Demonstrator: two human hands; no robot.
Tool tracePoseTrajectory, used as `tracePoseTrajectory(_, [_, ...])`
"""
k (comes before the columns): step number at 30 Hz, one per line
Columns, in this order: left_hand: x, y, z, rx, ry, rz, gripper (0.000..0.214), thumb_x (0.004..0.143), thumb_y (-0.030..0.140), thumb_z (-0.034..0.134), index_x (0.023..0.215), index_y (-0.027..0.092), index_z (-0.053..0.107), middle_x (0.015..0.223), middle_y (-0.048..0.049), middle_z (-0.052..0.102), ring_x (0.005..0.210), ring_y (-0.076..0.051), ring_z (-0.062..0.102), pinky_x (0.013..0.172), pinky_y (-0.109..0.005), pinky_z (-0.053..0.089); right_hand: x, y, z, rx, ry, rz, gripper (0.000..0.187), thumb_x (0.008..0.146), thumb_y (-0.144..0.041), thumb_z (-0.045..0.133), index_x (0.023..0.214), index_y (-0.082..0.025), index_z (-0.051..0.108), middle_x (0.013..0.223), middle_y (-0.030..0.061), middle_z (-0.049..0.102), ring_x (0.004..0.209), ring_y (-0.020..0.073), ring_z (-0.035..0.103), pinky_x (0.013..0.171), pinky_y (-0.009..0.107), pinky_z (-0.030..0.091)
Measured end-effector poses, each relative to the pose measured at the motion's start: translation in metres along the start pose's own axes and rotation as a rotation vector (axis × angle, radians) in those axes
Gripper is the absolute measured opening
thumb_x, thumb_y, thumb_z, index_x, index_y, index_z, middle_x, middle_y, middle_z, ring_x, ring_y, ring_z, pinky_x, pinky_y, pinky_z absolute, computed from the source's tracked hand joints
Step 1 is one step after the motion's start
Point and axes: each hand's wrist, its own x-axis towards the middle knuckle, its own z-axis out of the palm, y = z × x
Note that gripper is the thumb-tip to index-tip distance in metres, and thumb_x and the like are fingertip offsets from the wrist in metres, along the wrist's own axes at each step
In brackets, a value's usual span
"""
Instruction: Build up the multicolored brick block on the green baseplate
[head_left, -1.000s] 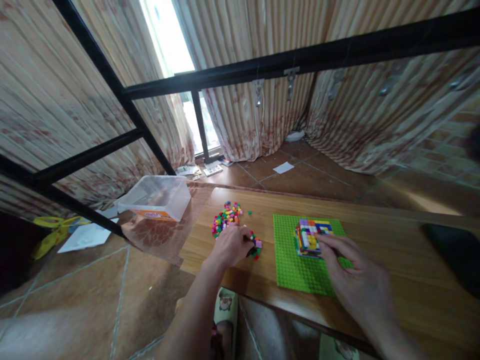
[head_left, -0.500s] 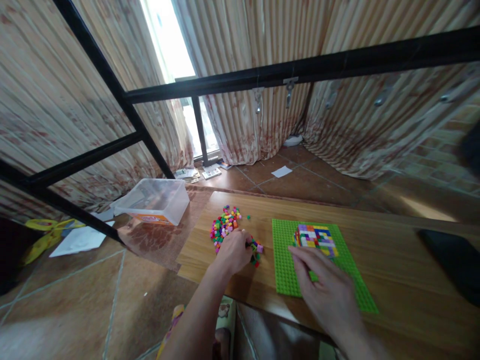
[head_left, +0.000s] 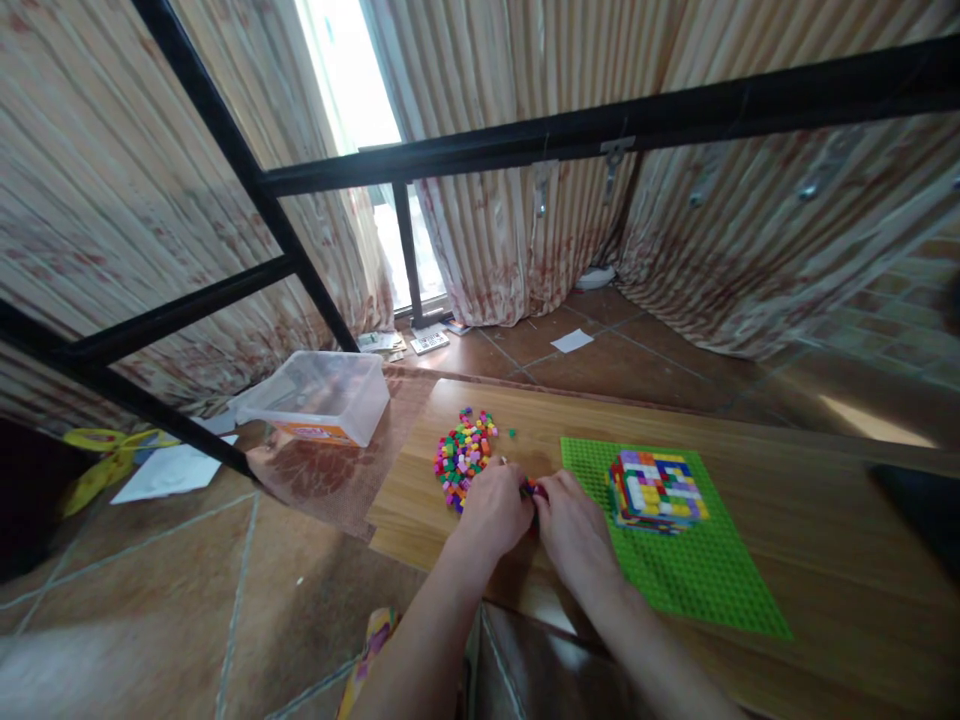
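My left hand [head_left: 499,505] is over the table at the right side of a pile of small coloured toy bricks [head_left: 463,455]. Its fingers are curled, and what they hold is hidden. Close beside it, my right hand [head_left: 576,520] pinches with thumb and forefinger at a small dark red or purple toy brick [head_left: 534,489]; fingers partly cover the piece. To the right lies a green studded baseplate [head_left: 720,590]. On it stands a block built from layers of multicoloured bricks [head_left: 660,490], touched by neither hand.
A wooden table [head_left: 772,480] carries the bricks and baseplate. A dark flat object [head_left: 919,510] lies at its right end. A clear plastic bin [head_left: 322,395] is on the floor at the left. Black metal bars [head_left: 480,150] cross in front of the curtains.
My right hand has moved left from the baseplate to meet my left hand, uncovering the brick block. The view has shifted slightly. My left hand stays by the pile.
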Motion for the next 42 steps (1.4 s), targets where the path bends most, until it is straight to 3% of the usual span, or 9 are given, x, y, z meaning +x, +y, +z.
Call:
tracePoseTrajectory(5, [-0.001,0.000,-0.001,-0.055,0.036,-0.015,0.013,0.076,0.019,0.058,0.083,0.016,0.069,0.091,-0.0103,0.066,0.081,-0.019,0.062,0.072,-0.028,0.046,0.001,0.006,0.003,0.015,0.048,-0.025,0.013,0.086,-0.013,0.051,0.081,-0.022,0.057,0.085,0.0049,0.061,0.072,0.0179,0.058,0.061,0.029,0.042])
tracePoseTrajectory(9, [-0.004,-0.008,-0.015,-0.211,0.058,-0.011,0.010,0.074,0.021,0.060,0.076,0.017,0.069,0.072,-0.0032,0.065,0.071,-0.015,0.057,0.064,-0.024,0.042,0.001,0.006,-0.002,0.092,0.059,-0.005,0.012,0.087,-0.015,0.049,0.080,-0.022,0.056,0.081,0.0042,0.062,0.072,0.0186,0.058,0.063,0.030,0.041])
tracePoseTrajectory(13, [-0.011,-0.043,-0.043,-0.371,0.134,-0.132,0.014,0.075,0.025,0.058,0.078,0.017,0.069,0.060,0.0024,0.059,0.059,-0.011,0.053,0.054,-0.021,0.035,0.000,-0.004,-0.013,0.231,0.034,0.005,0.011,0.090,-0.020,0.050,0.084,-0.021,0.058,0.082,0.0031,0.064,0.075,0.0188,0.060,0.069,0.031,0.042])
tracePoseTrajectory(18, [-0.021,-0.087,-0.065,-0.144,0.137,-0.392,0.015,0.073,0.023,0.059,0.075,0.014,0.071,0.069,-0.0045,0.068,0.068,-0.016,0.061,0.060,-0.024,0.039,-0.009,-0.033,-0.013,0.403,-0.048,-0.103,0.012,0.091,-0.018,0.051,0.086,-0.021,0.062,0.086,0.0021,0.065,0.081,0.0172,0.061,0.073,0.028,0.043])
tracePoseTrajectory(25, [-0.028,-0.103,-0.056,-0.035,0.050,-0.375,0.015,0.072,0.014,0.061,0.083,0.015,0.072,0.087,-0.0084,0.073,0.083,-0.018,0.064,0.073,-0.025,0.045,-0.007,-0.088,0.017,0.319,-0.049,-0.227,0.015,0.090,-0.014,0.052,0.086,-0.021,0.064,0.088,0.0027,0.067,0.085,0.0184,0.061,0.074,0.029,0.043])
tracePoseTrajectory(29, [-0.031,-0.107,-0.054,-0.077,0.023,-0.325,0.026,0.068,0.011,0.067,0.094,0.015,0.070,0.098,-0.0090,0.071,0.088,-0.018,0.064,0.076,-0.024,0.046,-0.003,-0.105,0.039,0.214,-0.039,-0.263,0.016,0.091,-0.015,0.050,0.084,-0.021,0.064,0.088,0.0046,0.068,0.087,0.0207,0.059,0.075,0.031,0.043])
tracePoseTrajectory(32, [-0.034,-0.108,-0.056,-0.101,-0.008,-0.315,0.032,0.068,0.010,0.068,0.099,0.015,0.067,0.105,-0.0093,0.067,0.088,-0.017,0.063,0.076,-0.023,0.046,0.000,-0.106,0.046,0.215,-0.014,-0.245,0.016,0.092,-0.018,0.049,0.088,-0.021,0.064,0.092,0.0052,0.068,0.089,0.0212,0.059,0.077,0.031,0.043])
tracePoseTrajectory(37, [-0.040,-0.106,-0.056,-0.091,-0.014,-0.307,0.034,0.070,0.023,0.070,0.103,0.015,0.065,0.108,-0.0105,0.062,0.089,-0.019,0.062,0.077,-0.026,0.047,0.015,-0.093,0.038,0.214,0.056,-0.113,0.020,0.094,-0.018,0.046,0.100,-0.021,0.065,0.101,0.0069,0.069,0.095,0.0215,0.060,0.082,0.032,0.043])
tracePoseTrajectory(42, [-0.040,-0.098,-0.049,-0.024,-0.014,-0.319,0.035,0.069,0.030,0.071,0.101,0.018,0.064,0.110,-0.0108,0.059,0.092,-0.023,0.063,0.080,-0.030,0.048,0.031,-0.084,0.038,0.097,0.004,-0.064,0.022,0.094,-0.024,0.048,0.102,-0.020,0.068,0.102,0.0080,0.069,0.094,0.0236,0.060,0.080,0.034,0.042])
